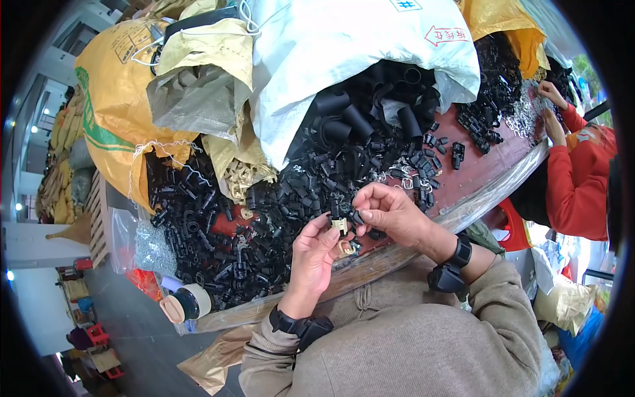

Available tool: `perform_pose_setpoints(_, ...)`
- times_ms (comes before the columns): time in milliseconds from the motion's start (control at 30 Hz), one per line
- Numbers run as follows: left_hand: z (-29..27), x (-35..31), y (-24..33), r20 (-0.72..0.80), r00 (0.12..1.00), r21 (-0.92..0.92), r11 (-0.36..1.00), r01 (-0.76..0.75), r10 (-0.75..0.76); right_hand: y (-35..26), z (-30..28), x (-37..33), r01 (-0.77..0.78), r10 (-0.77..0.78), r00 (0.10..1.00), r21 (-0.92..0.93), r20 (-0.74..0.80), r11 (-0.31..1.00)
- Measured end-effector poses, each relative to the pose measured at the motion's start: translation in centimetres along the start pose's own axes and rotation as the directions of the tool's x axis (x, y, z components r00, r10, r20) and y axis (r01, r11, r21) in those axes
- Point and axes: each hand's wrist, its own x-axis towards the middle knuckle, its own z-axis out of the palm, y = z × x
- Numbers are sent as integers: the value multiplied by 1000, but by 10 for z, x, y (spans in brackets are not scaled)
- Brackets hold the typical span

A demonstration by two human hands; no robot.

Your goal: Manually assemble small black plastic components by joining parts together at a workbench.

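Near the table's front edge, my left hand [313, 259] pinches a small cream plastic piece [340, 225] between thumb and fingers. A dark part seems to be joined to its far end. My right hand [399, 217] comes in from the right, thumb and forefinger closed on a small black plastic part [358, 217] beside the cream piece. Whether the two pieces touch, I cannot tell. Loose black plastic parts [317, 173] are heaped just beyond both hands. A cream ring-like part [346, 249] lies below the held piece, partly hidden by my left hand.
A white woven sack [311, 59] spills black tubes [359, 121] onto the red tabletop [463, 173]. Yellow sacks [109, 79] stand at the left. A cup-like container [193, 302] sits at the near left corner. At the right, a person in red sleeves [575, 178] handles small metal parts [524, 119].
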Motion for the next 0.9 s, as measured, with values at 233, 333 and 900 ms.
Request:
perform_pose_setpoints(233, -1, 2, -4, -11, 1000, 54, 999, -8, 8, 2, 17, -6, 129, -161, 985, -381, -55, 916)
perform_pose_setpoints(333, -7, 3, -9, -13, 1000, 13, 1000, 14, -13, 6, 16, -7, 234, -275, 961, -639, 36, 733)
perform_pose_setpoints(900, 3, -3, 0, 129, 986, 80, 992, 99, -109, -2, -1, -6, 502, -614, 649, -859, 449, -97)
